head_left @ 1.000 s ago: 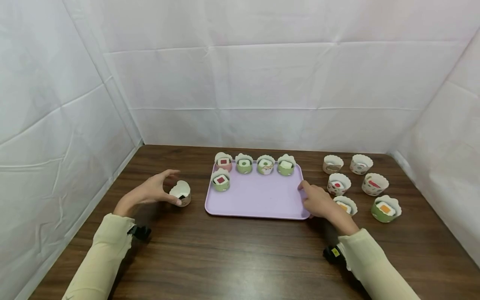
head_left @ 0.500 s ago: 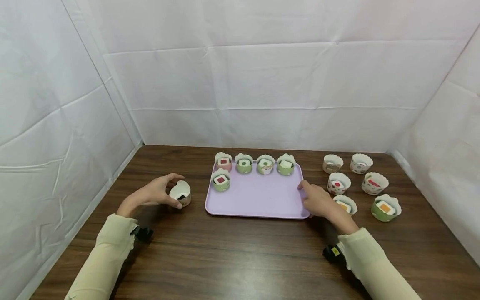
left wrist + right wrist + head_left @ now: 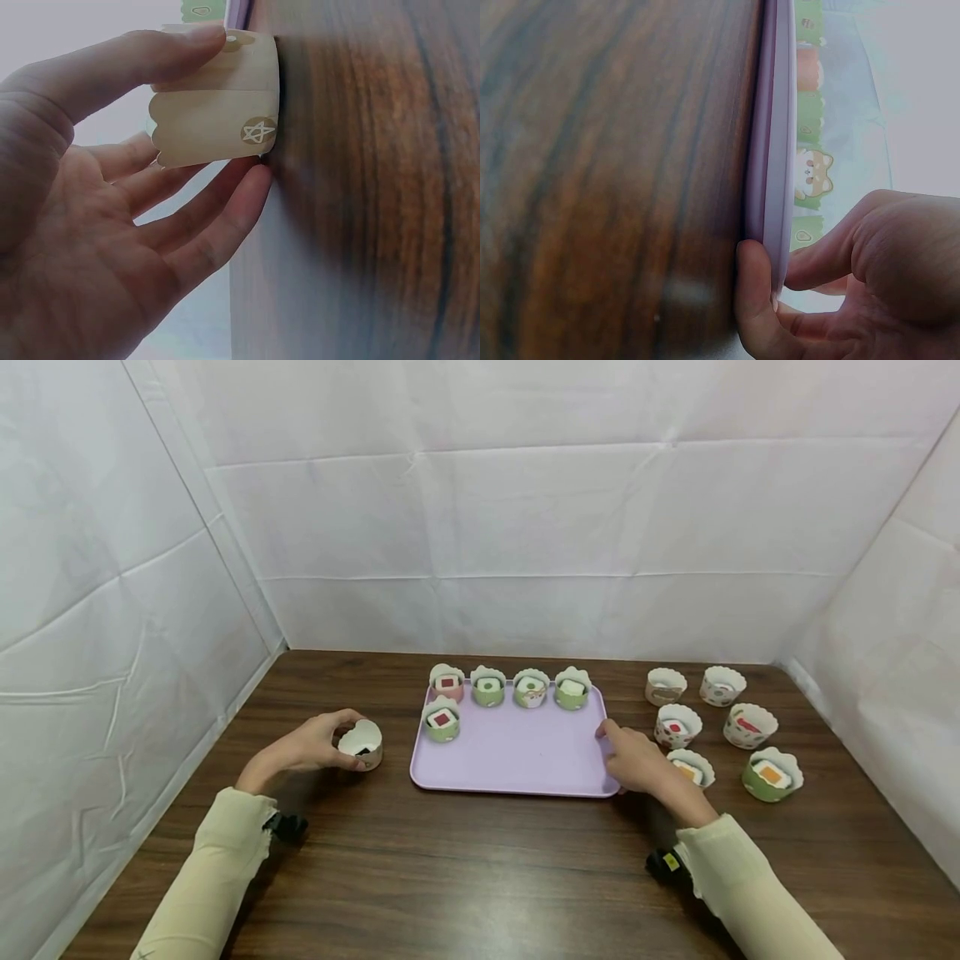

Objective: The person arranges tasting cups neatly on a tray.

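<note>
My left hand (image 3: 318, 739) holds a pale paper baking cup (image 3: 367, 747) near the left of the table, thumb on the near side and fingers round the back. A white and black piece shows inside it. In the left wrist view a star is printed on the cup (image 3: 214, 124), whose base is close to the tabletop. My right hand (image 3: 641, 764) pinches the right edge of a lilac tray (image 3: 517, 760); the right wrist view has its fingers above and below the rim (image 3: 781, 172). A green cup (image 3: 442, 731) with a red-centred white piece stands at the tray's left.
Along the tray's back edge stand a pink cup (image 3: 447, 689) and several green ones, such as the corner cup (image 3: 572, 697). More cups stand right of the tray, among them a green cup (image 3: 768, 789) with an orange-topped piece. White cloth (image 3: 525, 527) encloses the table's back and sides.
My left hand has closed in on the pale cup, its fingers now round it. The right hand and the tray have stayed where they were.
</note>
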A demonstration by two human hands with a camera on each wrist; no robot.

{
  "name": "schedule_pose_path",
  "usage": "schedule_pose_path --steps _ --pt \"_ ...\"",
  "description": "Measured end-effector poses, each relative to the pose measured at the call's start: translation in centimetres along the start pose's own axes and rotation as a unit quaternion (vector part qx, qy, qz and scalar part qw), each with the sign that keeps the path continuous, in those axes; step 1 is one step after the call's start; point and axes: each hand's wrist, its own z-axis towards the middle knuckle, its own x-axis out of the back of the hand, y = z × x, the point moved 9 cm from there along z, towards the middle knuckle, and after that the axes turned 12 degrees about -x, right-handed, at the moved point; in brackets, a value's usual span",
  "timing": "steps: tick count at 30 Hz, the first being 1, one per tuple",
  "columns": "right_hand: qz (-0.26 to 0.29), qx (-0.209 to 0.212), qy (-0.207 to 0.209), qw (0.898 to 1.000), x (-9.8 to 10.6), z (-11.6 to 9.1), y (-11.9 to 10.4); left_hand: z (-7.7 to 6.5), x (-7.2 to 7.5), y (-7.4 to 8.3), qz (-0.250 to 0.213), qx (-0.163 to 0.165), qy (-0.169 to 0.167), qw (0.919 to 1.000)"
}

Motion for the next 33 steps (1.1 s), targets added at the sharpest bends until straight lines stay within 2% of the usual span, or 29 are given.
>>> schedule_pose_path --steps 5,8,16,24,33 --pt "0.002 -0.002 -0.003 1.0 -0.2 0.1 0.1 -0.1 0.0 -0.1 0.0 0.006 0.003 1.0" --pt "0.005 -0.005 -0.005 1.0 -0.3 0.1 0.2 -0.1 0.2 0.1 0.002 -0.003 0.012 0.9999" --pt "0.004 -0.008 -0.006 1.0 -0.3 0.0 0.3 0.2 0.7 0.9 0.003 -0.026 0.06 0.9979" --pt "0.005 -0.009 -0.007 1.0 -0.2 0.0 0.1 0.8 0.5 0.8 0.022 -0.015 0.091 0.9955" --pt "0.002 -0.005 -0.006 1.0 -0.2 0.1 0.2 1.9 -0.4 1.5 0.009 0.002 0.136 0.9906"
